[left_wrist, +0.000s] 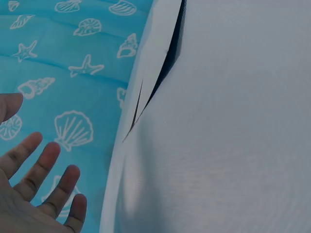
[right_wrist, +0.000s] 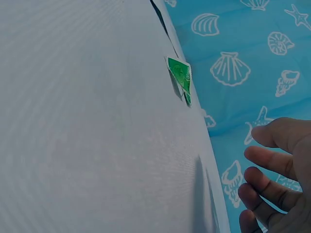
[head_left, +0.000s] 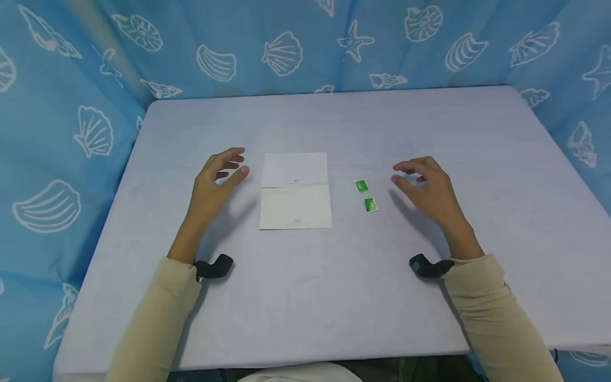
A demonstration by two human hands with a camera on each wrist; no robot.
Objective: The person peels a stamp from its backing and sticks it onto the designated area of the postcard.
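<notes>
Two white paper rectangles that look like envelopes lie at the middle of the table. The far one meets or is slightly overlapped by the near one, and each bears a small dark mark. To their right lie two small green stamp-like pieces with white borders, a far one and a near one. My left hand hovers left of the papers, fingers loosely bent and holding nothing. Right of the green pieces my right hand hangs above the table, likewise relaxed. A curled green piece shows in the right wrist view.
A white cloth covers the table. Blue curtains with white shell and starfish prints hang around its back and sides. Dark devices are strapped to both wrists, over beige sleeves.
</notes>
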